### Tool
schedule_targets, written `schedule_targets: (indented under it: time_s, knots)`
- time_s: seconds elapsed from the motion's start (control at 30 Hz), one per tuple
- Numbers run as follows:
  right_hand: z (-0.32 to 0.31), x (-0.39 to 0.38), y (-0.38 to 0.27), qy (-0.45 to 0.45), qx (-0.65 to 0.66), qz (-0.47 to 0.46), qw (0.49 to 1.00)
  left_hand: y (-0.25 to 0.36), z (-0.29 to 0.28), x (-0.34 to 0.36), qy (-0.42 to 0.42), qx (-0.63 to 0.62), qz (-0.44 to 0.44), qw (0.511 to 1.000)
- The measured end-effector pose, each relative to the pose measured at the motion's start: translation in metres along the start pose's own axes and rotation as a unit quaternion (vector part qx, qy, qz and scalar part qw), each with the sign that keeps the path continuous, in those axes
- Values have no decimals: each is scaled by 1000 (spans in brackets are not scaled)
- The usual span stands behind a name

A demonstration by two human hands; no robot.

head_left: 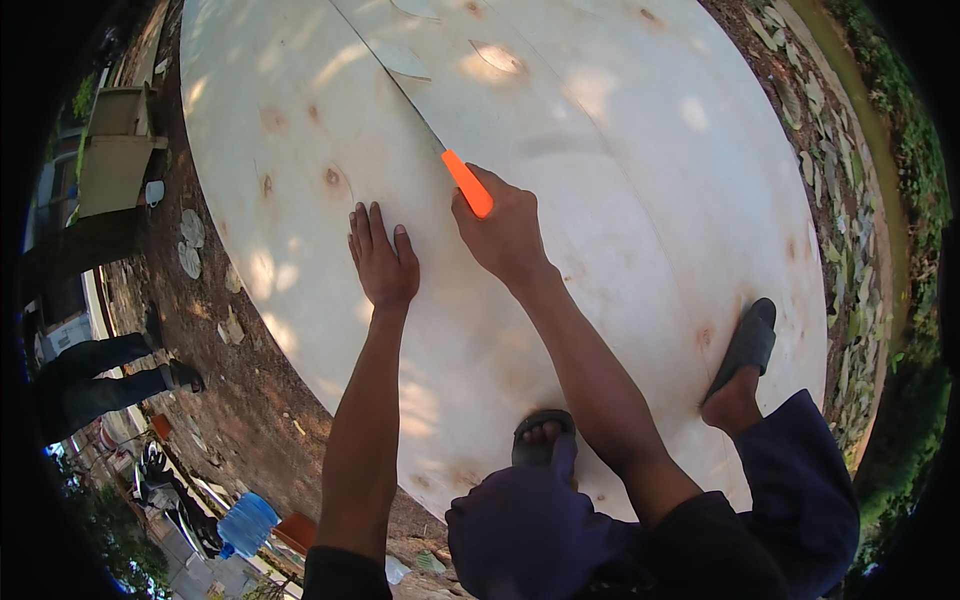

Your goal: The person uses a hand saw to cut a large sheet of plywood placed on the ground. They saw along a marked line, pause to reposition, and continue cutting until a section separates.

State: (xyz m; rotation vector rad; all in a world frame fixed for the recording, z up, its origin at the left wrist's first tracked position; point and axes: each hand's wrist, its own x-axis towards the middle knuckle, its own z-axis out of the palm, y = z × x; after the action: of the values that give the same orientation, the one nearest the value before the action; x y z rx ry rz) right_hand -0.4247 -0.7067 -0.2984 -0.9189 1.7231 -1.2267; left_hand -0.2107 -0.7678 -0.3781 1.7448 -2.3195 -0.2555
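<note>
Below me lies a large pale plywood sheet [600, 240] with brown knots and patches of sunlight. My right hand [505, 225] is closed round the orange handle of a handsaw [466, 184], seen almost edge-on. Its thin dark blade points away and to the left, in line with a dark line that runs to the top of the picture. The blade's lower part is hidden. To the left of the handle, my left hand [385, 262] rests flat on the sheet, fingers stretched, holding nothing.
My sandalled feet [745, 345] stand on the sheet. Dry leaves [485, 58] lie on it at the far side. Leaf-strewn soil [235, 340] borders the left, where another person's legs [110, 375] and a blue water jug [248, 522] show. A narrow channel [880, 180] runs along the right.
</note>
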Motion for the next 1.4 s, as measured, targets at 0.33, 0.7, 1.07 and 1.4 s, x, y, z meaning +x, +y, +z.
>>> schedule_targets:
  time_s: [0.33,0.7,1.07,1.4]
  knots:
    - [-25,-51,8,8,-13,-16,1000,6,4,7,11,17,-9,1000]
    - [-58,-126,17,47,-22,-77,996,-2,2,0,15,14,-9,1000]
    - [-61,-129,17,13,-50,-70,996,-14,-3,-3,0,29,-29,999]
    - [-16,-38,-5,-29,-30,30,999,-10,-2,-2,-6,1,-26,1000]
